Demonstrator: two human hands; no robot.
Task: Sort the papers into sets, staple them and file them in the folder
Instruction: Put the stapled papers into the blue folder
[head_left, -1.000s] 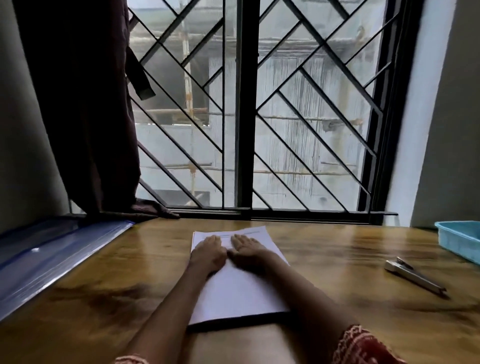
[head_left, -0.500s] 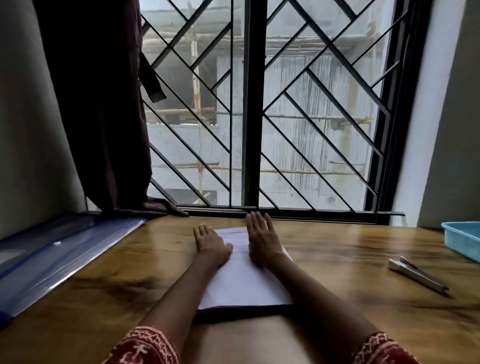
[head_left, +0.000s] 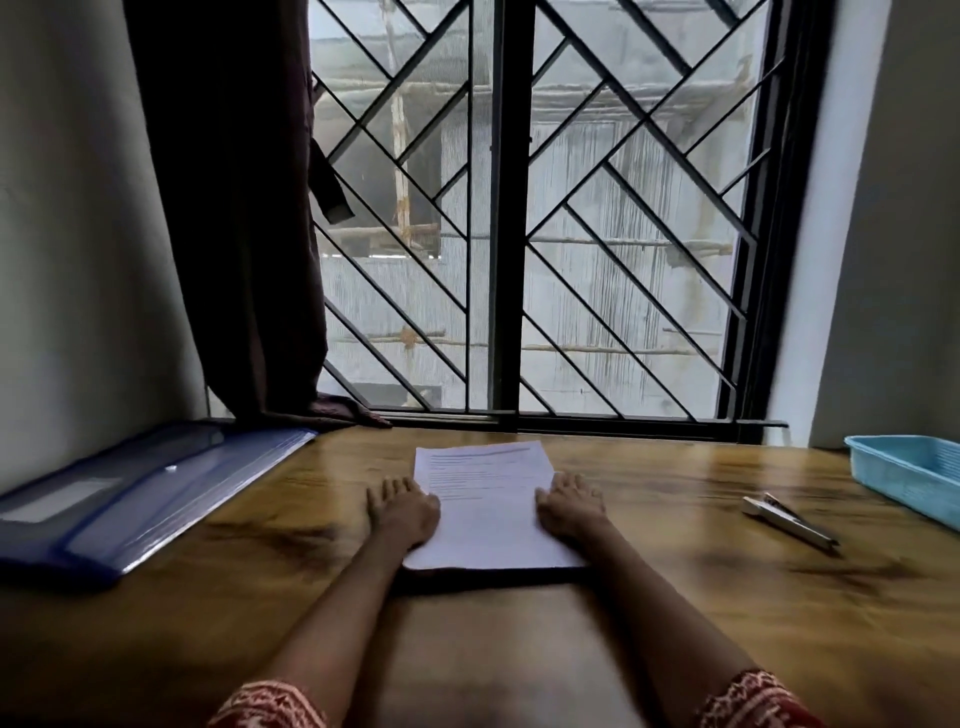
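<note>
A stack of white printed papers (head_left: 485, 499) lies flat in the middle of the wooden table (head_left: 675, 597). My left hand (head_left: 402, 512) rests palm down at the stack's left edge, fingers straight. On the stack's right edge, my right hand (head_left: 571, 506) lies flat in the same way. Neither hand holds anything. A silver stapler (head_left: 789, 521) lies on the table to the right, apart from both hands. A blue plastic folder (head_left: 140, 493) lies along the table's left side.
A light blue plastic tray (head_left: 914, 480) stands at the far right edge. A barred window (head_left: 519, 234) and a dark curtain (head_left: 234, 208) rise behind the table's back edge. Walls close in on both sides.
Both hands were together on top of the papers; they have slid apart to the left and right edges of the stack. The printed top sheet now shows.
</note>
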